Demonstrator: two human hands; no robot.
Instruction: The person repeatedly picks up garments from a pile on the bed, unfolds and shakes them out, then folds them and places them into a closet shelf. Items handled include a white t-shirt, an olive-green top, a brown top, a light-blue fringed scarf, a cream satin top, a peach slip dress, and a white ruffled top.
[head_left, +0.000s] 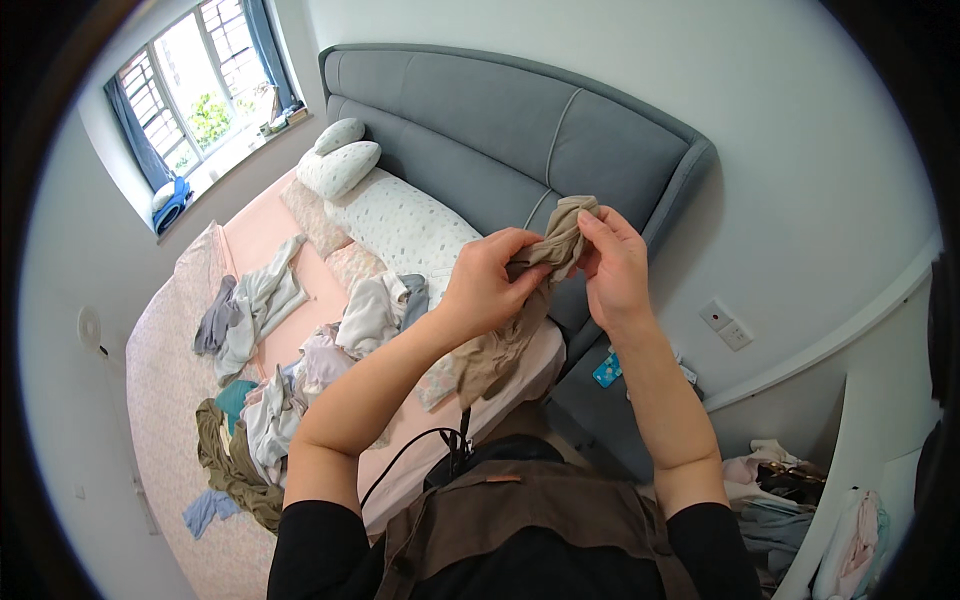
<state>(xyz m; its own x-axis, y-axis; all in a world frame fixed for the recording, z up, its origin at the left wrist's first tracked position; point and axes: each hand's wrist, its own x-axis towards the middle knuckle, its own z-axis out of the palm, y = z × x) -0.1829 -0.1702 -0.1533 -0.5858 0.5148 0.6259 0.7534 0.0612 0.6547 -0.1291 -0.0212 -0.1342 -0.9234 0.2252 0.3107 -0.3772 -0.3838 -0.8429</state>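
A khaki-brown garment (499, 352) hangs from both my hands in front of the bed. My left hand (491, 279) grips a bunched part of it between thumb and fingers. With thumb and fingertips, my right hand (613, 259) pinches the gathered upper end, which looks like a band or neckline. The lower part of the cloth drops towards the bed's near edge. What kind of garment it is, I cannot tell. My left forearm hides part of the bed behind it.
Loose clothes (277, 420) lie heaped on the pink bed sheet (315, 274), with a white garment (262, 307) beyond. White patterned pillows (405, 214) lean by the grey headboard (487, 112). A grey bedside cabinet (592, 409) stands right, near an open compartment of folded clothes (772, 517). A black cable (397, 457) crosses low.
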